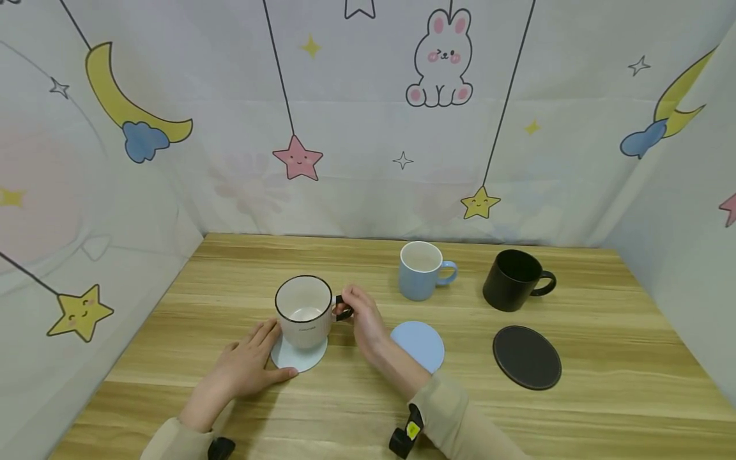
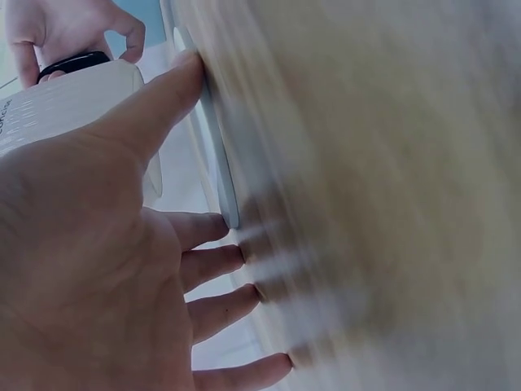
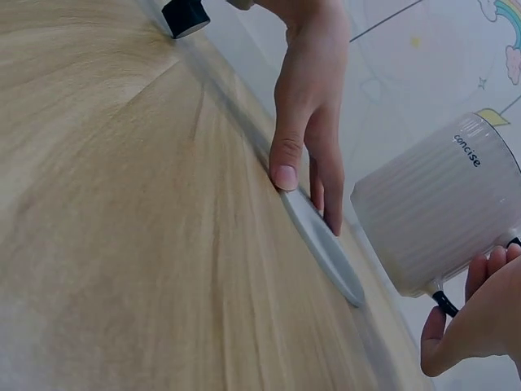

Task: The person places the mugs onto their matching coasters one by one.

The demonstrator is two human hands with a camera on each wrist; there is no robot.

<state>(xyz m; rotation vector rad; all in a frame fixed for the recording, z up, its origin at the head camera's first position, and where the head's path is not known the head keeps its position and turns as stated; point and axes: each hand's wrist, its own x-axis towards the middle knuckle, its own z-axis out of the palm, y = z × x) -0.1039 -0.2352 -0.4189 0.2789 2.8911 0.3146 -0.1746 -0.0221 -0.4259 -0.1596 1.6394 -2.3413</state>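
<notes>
Fingers of the right hand [image 1: 362, 319] pinch the handle of the hard, breakable white mug [image 1: 305, 313], while flat left hand [image 1: 247, 367] fingers press its thin coaster [image 1: 296, 359].

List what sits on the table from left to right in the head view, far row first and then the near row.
Far row: white mug → blue mug → black mug. Near row: white coaster under the white mug → blue coaster → black coaster.
</notes>
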